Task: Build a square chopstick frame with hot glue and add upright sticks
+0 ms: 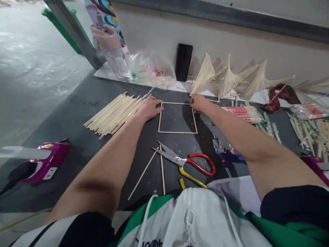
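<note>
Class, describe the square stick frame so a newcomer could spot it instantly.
On the dark table, find the left hand and right hand. At their fingertips lies the square stick frame. Unlike the loose stick pile further left, its four sticks meet in one flat outline.

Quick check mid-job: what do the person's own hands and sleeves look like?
The left hand and right hand are ungloved, with no wristwear visible. The left sleeve is short, white with a thin black stripe and broad dark cuff; the short right sleeve shows a dark cuff.
</note>
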`<state>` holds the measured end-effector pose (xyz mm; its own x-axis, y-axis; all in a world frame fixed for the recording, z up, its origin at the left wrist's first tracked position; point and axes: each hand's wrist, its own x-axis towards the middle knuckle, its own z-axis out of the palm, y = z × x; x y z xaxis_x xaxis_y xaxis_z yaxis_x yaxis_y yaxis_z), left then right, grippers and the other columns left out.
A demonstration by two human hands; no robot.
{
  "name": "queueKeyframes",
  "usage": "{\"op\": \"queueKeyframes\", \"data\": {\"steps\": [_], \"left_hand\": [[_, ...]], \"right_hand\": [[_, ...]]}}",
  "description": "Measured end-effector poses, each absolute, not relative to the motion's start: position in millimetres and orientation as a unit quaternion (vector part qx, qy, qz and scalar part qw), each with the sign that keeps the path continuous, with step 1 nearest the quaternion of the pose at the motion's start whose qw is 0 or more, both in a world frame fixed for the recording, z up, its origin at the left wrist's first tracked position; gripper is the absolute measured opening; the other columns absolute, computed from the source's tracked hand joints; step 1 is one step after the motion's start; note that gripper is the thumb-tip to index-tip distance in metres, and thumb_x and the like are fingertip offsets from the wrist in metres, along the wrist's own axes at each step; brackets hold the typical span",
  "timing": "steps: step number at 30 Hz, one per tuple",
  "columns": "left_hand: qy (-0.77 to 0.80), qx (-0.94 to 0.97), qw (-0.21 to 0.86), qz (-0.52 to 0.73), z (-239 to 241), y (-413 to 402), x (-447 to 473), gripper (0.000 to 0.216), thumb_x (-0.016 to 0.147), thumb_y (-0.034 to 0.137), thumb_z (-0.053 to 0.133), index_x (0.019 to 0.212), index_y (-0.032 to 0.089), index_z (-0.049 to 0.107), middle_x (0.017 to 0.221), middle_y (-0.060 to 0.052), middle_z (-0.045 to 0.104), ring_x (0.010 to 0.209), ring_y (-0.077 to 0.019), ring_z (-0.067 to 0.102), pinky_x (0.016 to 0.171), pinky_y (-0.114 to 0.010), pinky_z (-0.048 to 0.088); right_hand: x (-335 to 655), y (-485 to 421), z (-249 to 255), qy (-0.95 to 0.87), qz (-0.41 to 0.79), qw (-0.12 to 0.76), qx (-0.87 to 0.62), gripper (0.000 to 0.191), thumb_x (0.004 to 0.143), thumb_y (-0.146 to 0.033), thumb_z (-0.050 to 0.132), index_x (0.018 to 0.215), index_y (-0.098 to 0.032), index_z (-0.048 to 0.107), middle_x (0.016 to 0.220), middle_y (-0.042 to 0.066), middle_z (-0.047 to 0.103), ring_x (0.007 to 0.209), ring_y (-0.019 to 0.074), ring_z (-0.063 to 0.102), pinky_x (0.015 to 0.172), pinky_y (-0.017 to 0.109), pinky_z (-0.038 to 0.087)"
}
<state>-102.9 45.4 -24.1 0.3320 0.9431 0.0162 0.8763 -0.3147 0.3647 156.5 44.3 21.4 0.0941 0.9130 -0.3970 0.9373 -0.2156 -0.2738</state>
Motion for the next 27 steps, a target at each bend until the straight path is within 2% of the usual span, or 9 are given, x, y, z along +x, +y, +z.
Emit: {"op": "queueKeyframes", "data": {"steps": [4,9,12,15,17,22,27], "left_hand": [[0.564,0.807,0.139,0.111,-23,44,-102,0.052,0.096,0.043,0.057,0.144,0.024,0.064,0.140,-0.013,0.056,0.134,-0.0270,0.055,0.117,-0.040,0.042],[0.557,0.810,0.144,0.117,-22,45,-101,0.053,0.095,0.040,0.058,0.144,0.023,0.064,0.141,-0.013,0.057,0.136,-0.0281,0.054,0.119,-0.040,0.041],[0.552,0.811,0.149,0.127,-23,47,-101,0.051,0.094,0.040,0.059,0.141,0.023,0.066,0.140,-0.013,0.057,0.137,-0.0294,0.053,0.120,-0.040,0.040],[0.555,0.808,0.149,0.129,-25,49,-101,0.048,0.093,0.040,0.060,0.138,0.025,0.068,0.139,-0.013,0.058,0.134,-0.0300,0.054,0.119,-0.042,0.041],[0.554,0.809,0.147,0.130,-26,49,-101,0.049,0.093,0.041,0.059,0.138,0.026,0.068,0.138,-0.012,0.058,0.132,-0.0293,0.055,0.118,-0.042,0.041],[0.550,0.813,0.137,0.130,-27,48,-101,0.049,0.094,0.042,0.058,0.139,0.027,0.066,0.138,-0.011,0.058,0.133,-0.0275,0.054,0.118,-0.039,0.041],[0.547,0.815,0.140,0.133,-27,47,-102,0.049,0.094,0.040,0.058,0.140,0.026,0.066,0.139,-0.011,0.058,0.134,-0.0272,0.054,0.119,-0.038,0.040]], "right_hand": [[158,46,20,0.635,-0.244,0.030,0.733,0.027,0.095,-0.008,0.055,0.118,-0.014,0.068,0.072,0.008,0.070,0.064,0.0212,0.070,0.061,0.031,0.056],[176,35,28,0.667,-0.193,0.029,0.719,0.033,0.095,-0.017,0.059,0.127,-0.015,0.064,0.088,0.009,0.075,0.069,0.0194,0.070,0.068,0.030,0.053],[191,12,42,0.748,-0.114,0.101,0.646,0.021,0.093,-0.028,0.065,0.110,-0.017,0.071,0.097,0.009,0.076,0.081,0.0206,0.070,0.073,0.030,0.048],[200,-19,54,0.806,-0.126,0.198,0.543,0.021,0.090,-0.039,0.070,0.101,-0.021,0.073,0.098,0.005,0.077,0.088,0.0210,0.068,0.069,0.029,0.040],[201,-37,56,0.824,-0.130,0.237,0.498,0.019,0.089,-0.040,0.071,0.097,-0.023,0.073,0.097,0.004,0.077,0.086,0.0202,0.068,0.068,0.029,0.036],[197,-51,42,0.849,-0.086,0.257,0.454,0.014,0.091,-0.035,0.069,0.091,-0.021,0.071,0.100,0.004,0.078,0.093,0.0228,0.069,0.075,0.033,0.032],[196,-43,33,0.847,-0.101,0.257,0.454,0.017,0.092,-0.038,0.068,0.090,-0.022,0.068,0.100,0.004,0.078,0.096,0.0252,0.069,0.077,0.035,0.030]]}}
